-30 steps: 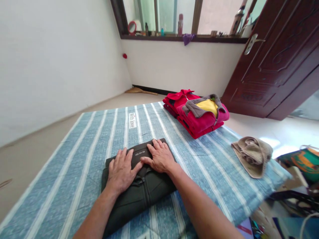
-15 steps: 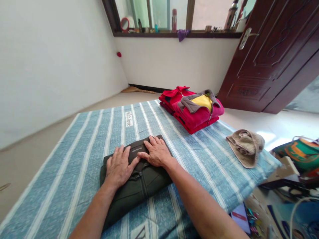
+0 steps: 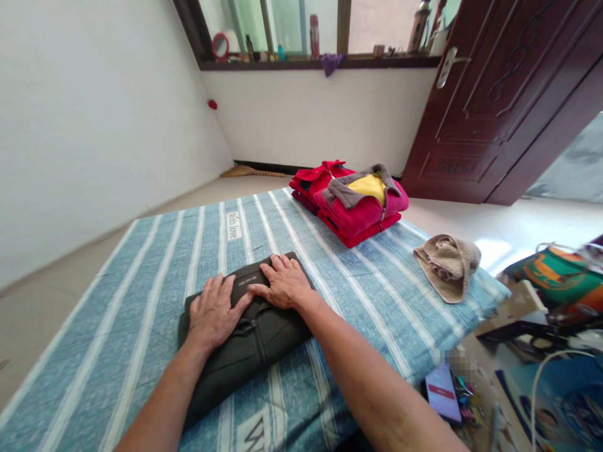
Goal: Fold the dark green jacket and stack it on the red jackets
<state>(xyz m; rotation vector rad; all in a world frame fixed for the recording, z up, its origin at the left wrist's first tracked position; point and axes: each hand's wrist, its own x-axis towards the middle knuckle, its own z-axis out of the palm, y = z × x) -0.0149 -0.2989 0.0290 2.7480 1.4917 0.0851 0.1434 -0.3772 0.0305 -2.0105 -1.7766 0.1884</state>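
We press both palms on a folded dark garment lying on the near part of a blue striped mattress cover. The left hand and right hand lie flat with fingers spread, gripping nothing. They have barely shifted on the cloth in the past second. Only our view has swung to the right, bringing a phone on the floor into sight. As we judge it, the fold is made and is being smoothed. A white tag on the cover reads "With love". A pale strip of print on the garment, between our hands, is too small to read. A red folded stack and a beige cloth lie well apart from the garment.
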